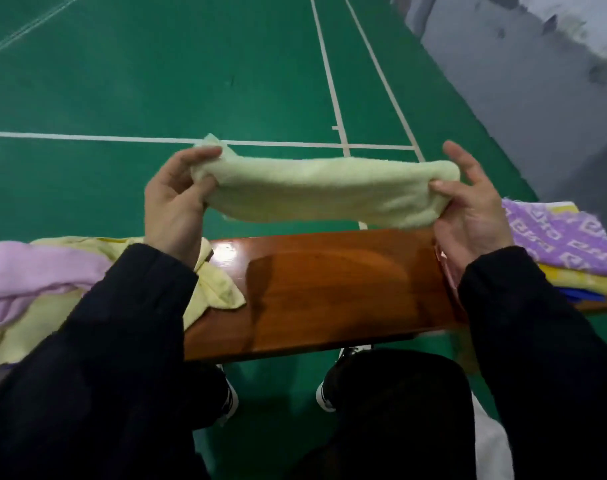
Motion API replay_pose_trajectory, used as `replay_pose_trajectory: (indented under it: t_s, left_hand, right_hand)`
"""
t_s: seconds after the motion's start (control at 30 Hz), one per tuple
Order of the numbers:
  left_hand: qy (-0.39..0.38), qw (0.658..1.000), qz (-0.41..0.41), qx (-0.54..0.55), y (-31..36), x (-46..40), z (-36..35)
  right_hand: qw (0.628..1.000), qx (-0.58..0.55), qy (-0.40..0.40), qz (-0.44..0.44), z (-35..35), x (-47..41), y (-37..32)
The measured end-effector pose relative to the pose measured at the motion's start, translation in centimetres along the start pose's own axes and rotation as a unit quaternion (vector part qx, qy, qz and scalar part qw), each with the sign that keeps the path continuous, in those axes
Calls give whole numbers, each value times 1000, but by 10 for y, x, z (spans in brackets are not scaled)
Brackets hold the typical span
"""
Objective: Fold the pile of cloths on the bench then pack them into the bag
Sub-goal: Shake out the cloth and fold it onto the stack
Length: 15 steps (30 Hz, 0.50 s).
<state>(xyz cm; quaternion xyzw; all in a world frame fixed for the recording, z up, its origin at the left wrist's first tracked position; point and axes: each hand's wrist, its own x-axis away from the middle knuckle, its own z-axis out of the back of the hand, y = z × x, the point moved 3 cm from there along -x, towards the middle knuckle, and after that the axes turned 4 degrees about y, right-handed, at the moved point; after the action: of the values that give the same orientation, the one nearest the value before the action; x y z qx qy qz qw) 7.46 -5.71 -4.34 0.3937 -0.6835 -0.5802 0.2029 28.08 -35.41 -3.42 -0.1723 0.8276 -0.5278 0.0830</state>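
Dark sleeves (128, 341) lead up to both hands: the left hand (177, 199) and right hand (468, 209) each keep a closed grip on an end of the pale green cloth (329, 188), stretched above the table (329, 289). Left of the grips lies the unfolded pile (35, 271); right, the folded stack (565, 237).

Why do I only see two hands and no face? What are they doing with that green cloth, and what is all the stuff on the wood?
The camera sits on the person's head and looks down, so you see what they see: their own arms in dark sleeves. The left hand and the right hand each pinch one end of a pale green cloth, holding it stretched in the air above a shiny wooden bench. On the bench's left lies a messy pile of cloths, pink and yellow, not folded yet. On its right is a neat stack of folded cloths with a purple patterned one on top. The floor is a green sports court. No bag shows here.
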Motion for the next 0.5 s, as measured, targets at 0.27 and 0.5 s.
replay_pose_trajectory:
  t_s: [0.27, 0.5]
  left_hand:
    - [-151, 901, 214, -347, -107, 95, 52]
    - [-172, 848, 170, -472, -137, 89, 56]
  right_hand:
    - [956, 159, 78, -233, 90, 59, 123]
    - [872, 406, 135, -239, 104, 37, 142]
